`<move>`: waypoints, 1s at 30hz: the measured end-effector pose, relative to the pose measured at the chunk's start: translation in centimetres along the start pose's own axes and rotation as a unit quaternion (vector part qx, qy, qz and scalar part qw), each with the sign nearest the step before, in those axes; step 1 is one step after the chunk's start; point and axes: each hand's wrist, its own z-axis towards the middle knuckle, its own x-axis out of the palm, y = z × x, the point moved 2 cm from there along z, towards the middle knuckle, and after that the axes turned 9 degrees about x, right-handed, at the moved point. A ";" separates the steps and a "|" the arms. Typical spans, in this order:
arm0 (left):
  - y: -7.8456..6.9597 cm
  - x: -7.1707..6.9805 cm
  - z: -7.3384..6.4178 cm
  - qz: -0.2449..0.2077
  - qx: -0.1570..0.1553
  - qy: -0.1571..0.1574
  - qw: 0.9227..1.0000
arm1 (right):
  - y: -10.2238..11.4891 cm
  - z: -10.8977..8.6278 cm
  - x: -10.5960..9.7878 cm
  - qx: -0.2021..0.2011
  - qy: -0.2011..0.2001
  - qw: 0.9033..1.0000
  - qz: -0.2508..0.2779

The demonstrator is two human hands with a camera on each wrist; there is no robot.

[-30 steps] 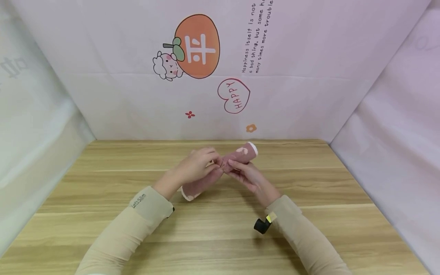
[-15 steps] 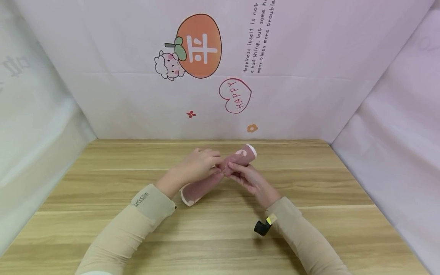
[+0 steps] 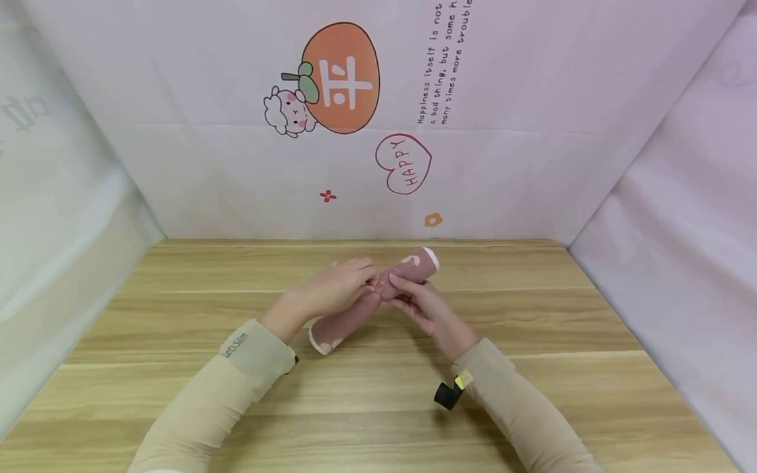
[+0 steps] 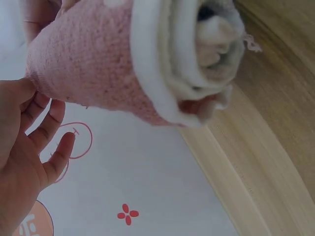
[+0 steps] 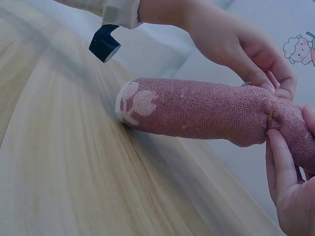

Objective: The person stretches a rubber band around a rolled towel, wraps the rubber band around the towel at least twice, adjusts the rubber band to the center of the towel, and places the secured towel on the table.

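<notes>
A rolled pink towel [image 3: 345, 322] with white ends and pale patches slants over the table, pinched narrow at its middle. A thin brownish band [image 5: 270, 118], likely a rubber band, runs round that narrow part in the right wrist view. My left hand [image 3: 337, 286] pinches at the middle from the left, its fingertips close to the band. With thumb above and fingers below, my right hand [image 3: 428, 305] grips the roll just right of the middle. The roll's layered white end [image 4: 197, 59] fills the top of the left wrist view.
The roll is above a wood-grain table [image 3: 355, 420]. White printed cloth [image 3: 236, 184] stands behind it, and plain white cloth walls border both sides. A black wrist camera [image 3: 447, 395] sticks out from the right sleeve.
The towel's near left end has dropped slightly and its far right end has shifted a little left. Both hands stay at the middle, the left one's fingers changing position slightly.
</notes>
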 end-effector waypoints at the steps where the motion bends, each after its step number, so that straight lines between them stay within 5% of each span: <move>1: 0.0 0.0 -0.1 0.000 0.006 -0.007 1.000 | 0.0 0.0 0.0 -0.002 -0.006 1.000 -0.001; 22: -0.3 -0.2 -0.2 -0.006 0.041 -0.067 0.997 | 0.7 -0.6 0.0 -0.008 -0.006 1.000 0.006; 30: -0.5 0.4 0.0 -0.093 0.011 -0.123 0.988 | 0.6 -0.7 -0.5 -0.001 0.004 1.000 0.016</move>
